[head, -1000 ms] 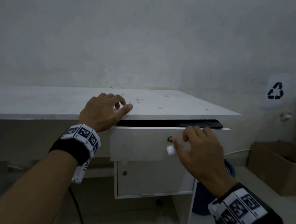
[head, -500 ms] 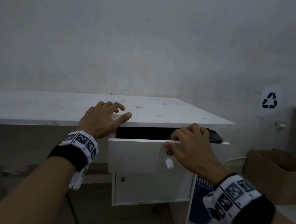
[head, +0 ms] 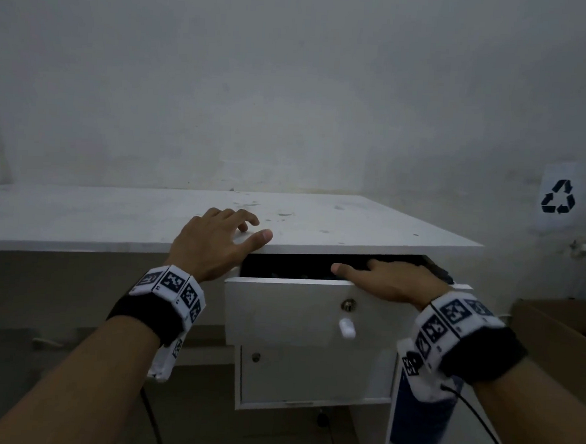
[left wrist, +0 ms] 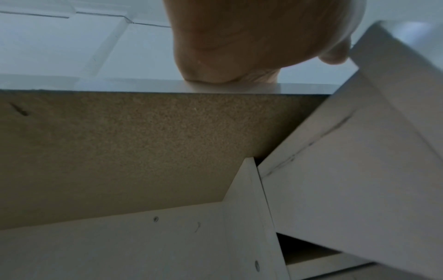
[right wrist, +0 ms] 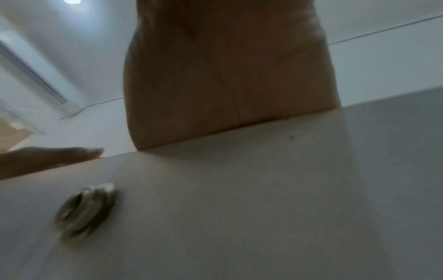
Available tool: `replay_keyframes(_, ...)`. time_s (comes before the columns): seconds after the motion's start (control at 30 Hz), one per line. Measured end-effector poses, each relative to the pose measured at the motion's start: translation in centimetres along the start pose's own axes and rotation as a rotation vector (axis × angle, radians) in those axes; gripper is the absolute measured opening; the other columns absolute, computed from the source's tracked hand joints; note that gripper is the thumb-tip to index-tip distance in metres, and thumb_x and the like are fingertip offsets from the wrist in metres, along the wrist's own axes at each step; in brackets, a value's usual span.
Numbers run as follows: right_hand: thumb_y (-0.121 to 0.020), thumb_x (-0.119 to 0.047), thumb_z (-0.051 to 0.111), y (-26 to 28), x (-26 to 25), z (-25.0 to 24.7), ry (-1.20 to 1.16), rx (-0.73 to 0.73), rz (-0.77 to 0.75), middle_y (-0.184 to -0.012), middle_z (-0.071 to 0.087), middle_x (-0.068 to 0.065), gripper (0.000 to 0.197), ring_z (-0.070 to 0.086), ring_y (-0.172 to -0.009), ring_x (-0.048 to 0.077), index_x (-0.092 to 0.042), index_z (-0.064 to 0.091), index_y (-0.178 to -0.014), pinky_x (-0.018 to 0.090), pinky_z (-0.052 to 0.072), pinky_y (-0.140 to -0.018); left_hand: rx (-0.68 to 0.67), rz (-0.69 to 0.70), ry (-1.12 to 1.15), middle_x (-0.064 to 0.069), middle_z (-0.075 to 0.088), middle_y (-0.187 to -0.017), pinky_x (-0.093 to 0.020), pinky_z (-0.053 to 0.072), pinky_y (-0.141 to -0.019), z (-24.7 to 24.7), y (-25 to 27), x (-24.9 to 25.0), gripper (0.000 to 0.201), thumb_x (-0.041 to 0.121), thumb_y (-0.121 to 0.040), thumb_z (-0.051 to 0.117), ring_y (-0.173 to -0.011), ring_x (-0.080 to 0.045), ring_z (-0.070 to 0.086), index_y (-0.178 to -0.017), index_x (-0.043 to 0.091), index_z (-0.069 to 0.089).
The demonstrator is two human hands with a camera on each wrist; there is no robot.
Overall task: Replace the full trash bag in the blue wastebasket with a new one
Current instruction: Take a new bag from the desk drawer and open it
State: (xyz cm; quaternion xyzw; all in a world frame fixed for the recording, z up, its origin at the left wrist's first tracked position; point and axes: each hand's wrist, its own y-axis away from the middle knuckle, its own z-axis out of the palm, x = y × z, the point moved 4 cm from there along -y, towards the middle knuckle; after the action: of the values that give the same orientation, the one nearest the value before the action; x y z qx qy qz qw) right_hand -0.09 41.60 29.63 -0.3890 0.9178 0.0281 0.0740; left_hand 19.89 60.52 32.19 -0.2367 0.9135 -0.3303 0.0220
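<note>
The blue wastebasket stands on the floor right of the white desk, mostly hidden by the desk's side panel and my right wrist. The top drawer is pulled out, and something black lies at its right end. My right hand reaches over the drawer's front edge with its thumb straight along the edge; its fingertips are lost in the dark inside. In the right wrist view, the right hand lies over that drawer front. My left hand rests loosely on the desk's front edge, holding nothing; the left wrist view shows its palm on that edge.
Below the drawer is a closed cabinet door. The drawer front has a lock and a white knob. A brown cardboard box sits on the floor at the right. A recycling sign hangs on the wall. Cables trail under the desk.
My right hand left the drawer knob, went to the drawer's top edge and now reaches inside. The drawer has come further out. The left hand stayed on the desk.
</note>
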Motion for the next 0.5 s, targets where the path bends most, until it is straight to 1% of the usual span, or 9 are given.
replay_keyframes(0.1,-0.077,-0.085,0.029,0.3,-0.6,-0.5,-0.126,-0.133,0.015,-0.157,0.03,0.008,0.097,0.032,-0.142,0.029,-0.019,0.035,-0.148,0.043,0.024,-0.115,0.008,-0.022,0.028,0.011,0.063,-0.115,-0.035,0.037,-0.081,-0.2,0.3,0.0,0.078,0.082,-0.075,0.013,-0.111,-0.014,0.051,-0.122,0.034,0.051)
replay_keyframes(0.17,-0.08,-0.081,0.035,0.5,-0.8,-0.4,-0.191,-0.146,0.015,-0.153,0.037,0.009,0.09,0.037,-0.138,0.029,-0.017,0.043,-0.144,0.041,0.028,-0.113,0.008,-0.032,0.037,0.012,0.063,-0.115,-0.036,0.038,-0.083,-0.3,0.3,0.0,0.077,0.083,-0.075,0.013,-0.112,-0.014,0.051,-0.124,0.035,0.049)
replay_keyframes(0.2,-0.078,-0.083,0.035,0.5,-0.7,-0.4,-0.191,-0.107,0.012,-0.146,0.046,0.01,0.09,0.046,-0.131,0.03,-0.017,0.051,-0.137,0.041,0.034,-0.11,0.004,-0.035,0.038,0.012,0.063,-0.115,-0.036,0.039,-0.084,-0.3,0.3,0.0,0.077,0.083,-0.075,0.013,-0.112,-0.013,0.051,-0.124,0.035,0.049)
replay_keyframes(0.23,-0.075,-0.086,0.034,0.4,-0.6,-0.4,-0.171,-0.028,0.002,-0.133,0.058,0.01,0.089,0.056,-0.117,0.028,-0.016,0.062,-0.123,0.04,0.042,-0.103,0.002,-0.037,0.037,0.012,0.062,-0.115,-0.036,0.039,-0.083,-0.3,0.3,0.0,0.077,0.083,-0.075,0.013,-0.112,-0.013,0.051,-0.124,0.035,0.049)
replay_keyframes(0.27,-0.072,-0.089,0.032,0.3,-0.3,-0.4,-0.147,0.073,-0.015,-0.112,0.068,0.008,0.087,0.063,-0.1,0.025,-0.016,0.068,-0.102,0.037,0.048,-0.091,0.003,-0.038,0.035,0.012,0.062,-0.115,-0.035,0.038,-0.082,-0.3,0.3,0.0,0.077,0.083,-0.075,0.013,-0.111,-0.013,0.051,-0.124,0.035,0.049)
replay_keyframes(0.3,-0.072,-0.089,0.032,0.2,-0.1,-0.4,-0.135,0.167,-0.042,-0.09,0.07,0.004,0.083,0.064,-0.083,0.021,-0.015,0.067,-0.081,0.033,0.05,-0.078,0.007,-0.039,0.032,0.012,0.062,-0.115,-0.034,0.038,-0.081,-0.2,0.3,-0.1,0.077,0.083,-0.074,0.013,-0.11,-0.013,0.051,-0.124,0.035,0.049)
replay_keyframes(0.33,-0.073,-0.087,0.033,0.2,0.1,-0.3,-0.138,0.241,-0.068,-0.073,0.066,0.002,0.078,0.062,-0.071,0.018,-0.014,0.059,-0.068,0.03,0.047,-0.067,0.009,-0.039,0.027,0.012,0.062,-0.114,-0.033,0.038,-0.079,-0.2,0.3,-0.1,0.077,0.083,-0.074,0.013,-0.11,-0.012,0.051,-0.123,0.036,0.049)
replay_keyframes(0.4,-0.08,-0.08,0.038,0.5,0.4,-0.2,-0.168,0.332,-0.115,-0.061,0.059,0.0,0.07,0.059,-0.061,0.017,-0.014,0.052,-0.061,0.03,0.041,-0.058,0.013,-0.032,0.017,0.013,0.062,-0.114,-0.032,0.037,-0.077,-0.2,0.4,-0.1,0.076,0.083,-0.074,0.013,-0.108,-0.012,0.051,-0.122,0.037,0.05)
replay_keyframes(0.5,-0.086,-0.069,0.04,0.8,0.6,0.1,-0.175,0.493,-0.192,-0.064,0.058,0.002,0.063,0.057,-0.063,0.02,-0.012,0.052,-0.063,0.033,0.041,-0.059,-0.005,-0.002,0.016,0.014,0.061,-0.114,-0.032,0.037,-0.077,-0.2,0.3,-0.1,0.077,0.085,-0.073,0.014,-0.105,-0.01,0.051,-0.122,0.039,0.049)
